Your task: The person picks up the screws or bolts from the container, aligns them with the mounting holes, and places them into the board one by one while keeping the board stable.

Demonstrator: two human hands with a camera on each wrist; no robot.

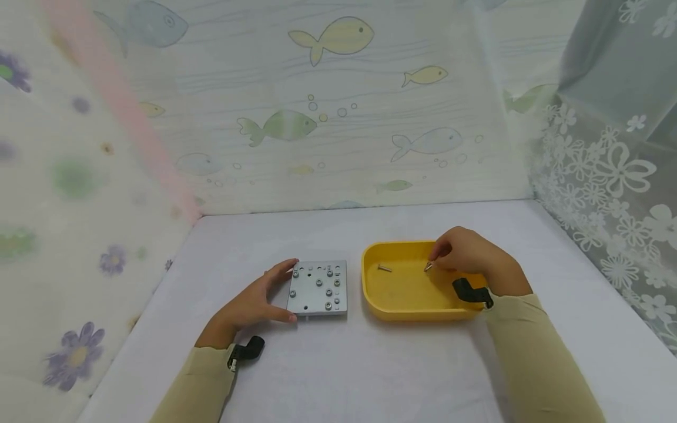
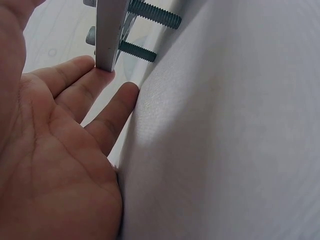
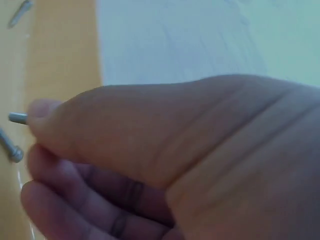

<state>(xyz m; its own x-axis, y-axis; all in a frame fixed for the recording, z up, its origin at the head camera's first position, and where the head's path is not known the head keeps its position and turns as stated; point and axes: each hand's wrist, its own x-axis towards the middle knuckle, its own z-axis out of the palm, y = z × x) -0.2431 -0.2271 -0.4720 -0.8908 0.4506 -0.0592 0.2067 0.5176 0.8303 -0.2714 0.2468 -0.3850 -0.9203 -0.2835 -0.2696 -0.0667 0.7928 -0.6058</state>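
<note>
A square grey metal plate with several screws and holes lies on the white table. My left hand rests at its left edge, straight fingers touching it. In the left wrist view the fingertips press the plate's thin edge, and screw threads stick out beneath. My right hand is inside the yellow tray and pinches a small screw between thumb and fingers. In the right wrist view this screw's tip pokes out past the thumb.
A loose screw lies in the tray's left part. The right wrist view shows another screw below the held one and one at the top left. Patterned curtains wall in the table on three sides.
</note>
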